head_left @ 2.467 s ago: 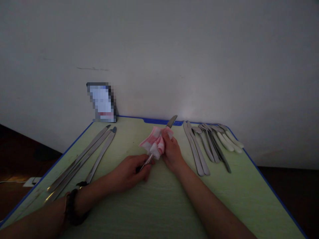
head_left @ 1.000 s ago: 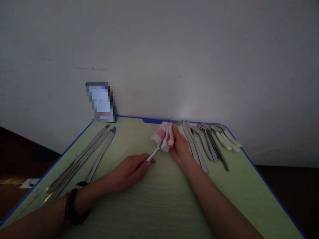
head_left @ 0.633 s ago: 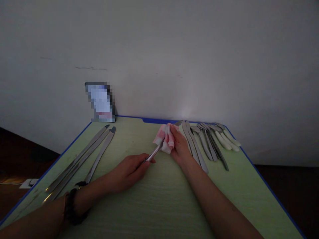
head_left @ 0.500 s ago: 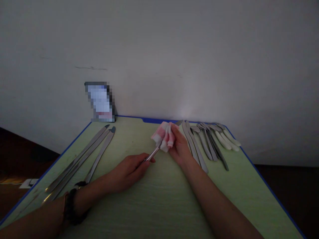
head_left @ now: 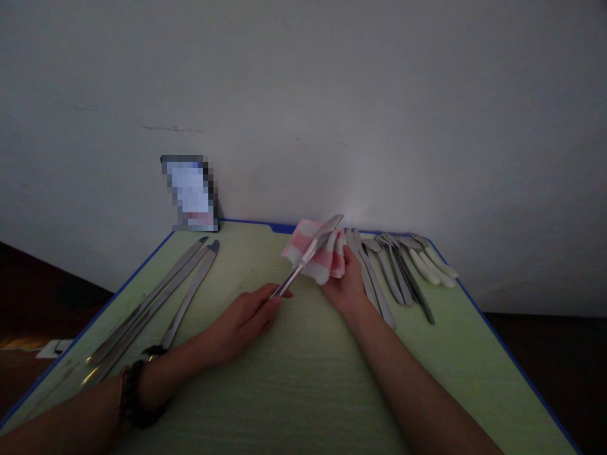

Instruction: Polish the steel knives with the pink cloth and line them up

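My left hand (head_left: 249, 321) is closed around the handle of a metal table knife (head_left: 310, 249). The knife slants up to the right, its whole blade showing in front of a pink and white cloth (head_left: 303, 235). My right hand (head_left: 347, 284) holds that cloth from behind and from the right, its fingers mostly hidden by the fabric. Both are raised above the middle of the table. The blade lies over the spread cloth; whether they touch along its length I cannot tell.
Three knives (head_left: 183, 303) lie on the left of the green table (head_left: 303, 385). On the right are more knives (head_left: 374, 284), several spoons (head_left: 393, 278) and white-handled cutlery (head_left: 427, 265). A phone with a blurred screen (head_left: 192, 193) leans against the wall (head_left: 303, 114) at the back left.
The cloth, earlier folded around the blade by my right hand, has opened out, and the blade is uncovered. My right thumb has come off the front of the cloth.
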